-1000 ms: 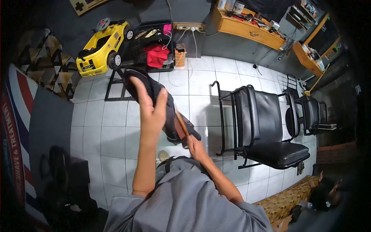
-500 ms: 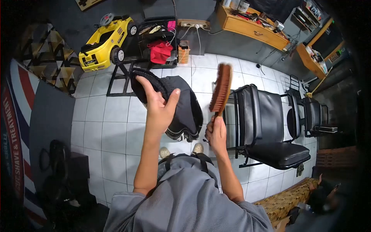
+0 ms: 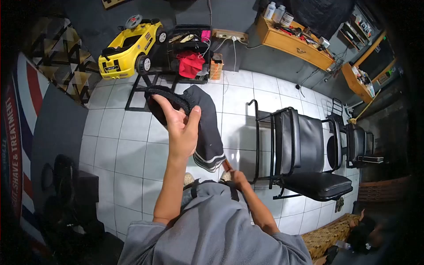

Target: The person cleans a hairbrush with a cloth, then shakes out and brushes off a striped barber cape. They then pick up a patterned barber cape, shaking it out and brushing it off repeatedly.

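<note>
Left hand (image 3: 181, 137) holding black cloth (image 3: 206, 121), right hand (image 3: 239, 178) closed around probable brush (image 3: 227, 165)

Over there, a cloth (image 3: 206, 126) is hanging from the person's left hand (image 3: 179, 132); a brush (image 3: 227, 165) in the right hand (image 3: 239, 179) is sitting by its lower end. Beyond, a toy car (image 3: 126, 52) is standing left of a trolley (image 3: 187, 45). Bottles (image 3: 270, 10) are resting on the counter (image 3: 291, 46), chairs (image 3: 305, 139) standing before it.

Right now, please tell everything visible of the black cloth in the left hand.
The black cloth looks soft, with a fuzzy band on top and pale stripes near its lower edge. The left hand holds its upper end; it slants down above the tiled floor. Whether the brown tool in the right hand touches it is unclear.
</note>
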### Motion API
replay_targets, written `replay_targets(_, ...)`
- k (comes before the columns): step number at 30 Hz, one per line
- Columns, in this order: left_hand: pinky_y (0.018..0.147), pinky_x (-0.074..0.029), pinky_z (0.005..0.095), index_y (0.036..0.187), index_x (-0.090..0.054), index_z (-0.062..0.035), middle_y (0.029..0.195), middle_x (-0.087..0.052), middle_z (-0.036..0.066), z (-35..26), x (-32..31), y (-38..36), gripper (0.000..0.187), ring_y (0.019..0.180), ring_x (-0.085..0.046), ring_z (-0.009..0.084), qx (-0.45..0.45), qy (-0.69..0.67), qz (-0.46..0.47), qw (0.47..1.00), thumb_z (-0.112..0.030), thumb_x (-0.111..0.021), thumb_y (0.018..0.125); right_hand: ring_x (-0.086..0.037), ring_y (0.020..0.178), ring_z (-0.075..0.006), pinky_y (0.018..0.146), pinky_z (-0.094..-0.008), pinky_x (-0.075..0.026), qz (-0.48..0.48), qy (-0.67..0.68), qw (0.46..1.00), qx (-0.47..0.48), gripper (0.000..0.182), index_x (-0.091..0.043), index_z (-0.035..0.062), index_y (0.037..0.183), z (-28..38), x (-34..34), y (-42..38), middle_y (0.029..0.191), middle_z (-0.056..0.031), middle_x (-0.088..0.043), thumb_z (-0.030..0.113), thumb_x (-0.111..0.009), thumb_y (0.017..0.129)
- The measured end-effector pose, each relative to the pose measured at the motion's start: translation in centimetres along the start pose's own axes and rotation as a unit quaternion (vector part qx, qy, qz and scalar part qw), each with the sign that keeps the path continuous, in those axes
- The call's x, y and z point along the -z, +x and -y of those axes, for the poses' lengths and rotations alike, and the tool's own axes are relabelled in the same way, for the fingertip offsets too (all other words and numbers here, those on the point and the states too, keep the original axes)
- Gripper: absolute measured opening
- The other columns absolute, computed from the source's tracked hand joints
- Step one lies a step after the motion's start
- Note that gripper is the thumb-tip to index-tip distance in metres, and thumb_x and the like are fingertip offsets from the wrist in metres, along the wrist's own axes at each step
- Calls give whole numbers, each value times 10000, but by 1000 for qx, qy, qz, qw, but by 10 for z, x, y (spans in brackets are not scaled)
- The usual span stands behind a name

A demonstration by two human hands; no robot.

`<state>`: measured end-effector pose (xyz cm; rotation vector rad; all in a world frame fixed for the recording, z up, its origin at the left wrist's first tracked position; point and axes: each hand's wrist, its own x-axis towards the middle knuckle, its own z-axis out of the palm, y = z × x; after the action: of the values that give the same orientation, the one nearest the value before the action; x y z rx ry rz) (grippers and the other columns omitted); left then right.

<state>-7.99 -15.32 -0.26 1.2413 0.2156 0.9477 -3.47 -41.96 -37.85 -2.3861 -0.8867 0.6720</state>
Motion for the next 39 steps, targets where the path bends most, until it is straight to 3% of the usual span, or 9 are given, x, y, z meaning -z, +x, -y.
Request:
replay_targets(3,1105,-49,368,1375,216,23,1475,74,200,-10,3,-3,911,1352,-54,218,43,-32,9,999,53,-511,826,-604,552,-238,502,-370,-466,-28,128,972,-193,384,-565,-1,869,25,32,11,677,-134,-608,328,-386,954)
replay_targets(10,1089,-71,345,1378,267,-66,1484,50,160,12,2,-12,945,1324,-141,216,-17,62,46,997,89,-485,828,-340,491,-34,414,-219,-286,-141,575,806,25,312,-438,85,808,251,182,-18,608,58,-356,301,-321,1000)
replay_targets(13,1070,-165,332,1389,241,-54,1471,-14,166,10,2,-12,907,1293,-214,215,-56,83,57,993,80,-470,842,-335,486,-42,421,-211,-294,-51,529,844,69,286,-443,87,878,273,162,-16,610,60,-352,317,-324,998)
replay_targets(16,885,-383,265,1394,230,-55,1362,-238,170,-7,15,-11,893,1009,-429,158,10,35,24,999,68,-471,854,-556,603,-386,542,-438,-440,-53,162,982,85,310,-457,10,986,222,100,11,675,-213,-574,303,-359,971)
replay_targets(21,589,-315,168,1392,176,12,865,-392,27,-23,42,-1,842,689,-346,46,-21,1,-29,999,22,-482,866,-580,764,-469,671,-533,-458,136,-166,964,159,410,-567,7,1011,40,-48,15,796,-290,-603,349,-353,936)
replay_targets(27,762,-304,193,1387,179,25,1155,-293,142,-12,64,-5,824,896,-333,109,45,38,-52,997,-12,-474,888,-560,490,-211,462,-352,-453,-36,186,958,-214,438,-576,12,815,99,19,1,592,-88,-550,401,-421,943)
replay_targets(29,981,-252,264,1378,182,50,1422,-70,261,-1,62,-6,807,1206,-284,212,33,55,-60,996,-41,-463,901,-421,437,-72,390,-232,-353,-204,267,939,-80,392,-513,55,832,171,67,3,558,5,-436,397,-380,969)
replay_targets(33,915,-97,303,1375,169,60,1303,-66,225,11,56,-13,777,1126,-24,218,-19,188,-75,979,-65,-441,912,-352,504,-50,434,-226,-303,-229,483,845,7,313,-439,81,809,304,134,-16,598,51,-363,304,-325,998)
replay_targets(39,546,-326,140,1418,174,-71,759,-400,-12,-2,44,-6,840,591,-339,31,43,-45,-117,991,-18,-479,893,-515,511,-336,505,-442,-403,-136,210,967,50,301,-488,-21,862,295,50,-7,590,-176,-530,233,-362,964)
